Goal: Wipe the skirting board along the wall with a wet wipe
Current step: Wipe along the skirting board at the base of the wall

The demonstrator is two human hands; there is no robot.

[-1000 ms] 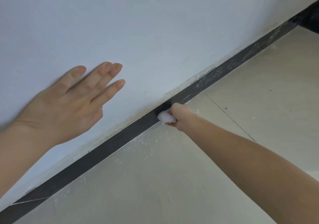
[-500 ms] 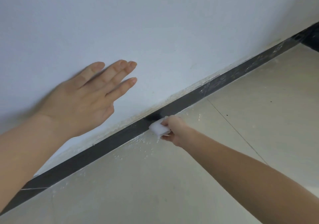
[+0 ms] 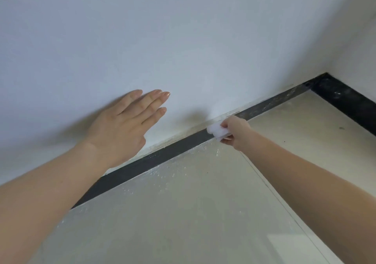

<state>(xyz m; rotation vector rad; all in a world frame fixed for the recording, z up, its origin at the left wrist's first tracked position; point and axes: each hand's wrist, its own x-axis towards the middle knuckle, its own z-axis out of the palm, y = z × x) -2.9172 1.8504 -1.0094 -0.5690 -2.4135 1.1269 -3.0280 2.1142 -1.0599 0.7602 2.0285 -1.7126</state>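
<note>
The right hand (image 3: 234,130) pinches a white wet wipe (image 3: 217,131) against the dark skirting board (image 3: 166,155). The left hand (image 3: 124,127) lies spread flat on the wall (image 3: 183,39). Bare floor (image 3: 183,212) lies below both hands.

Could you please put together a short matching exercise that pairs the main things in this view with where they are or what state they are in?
Column one:
1. left hand
2. right hand
3. wet wipe
4. skirting board

Column two:
A. dark strip running where the wall meets the floor
B. white, bunched up and pressed against the dark strip
C. open and flat against the white wall
D. closed around the white wad, down at the foot of the wall

Right pairs: 1-C, 2-D, 3-B, 4-A
</note>
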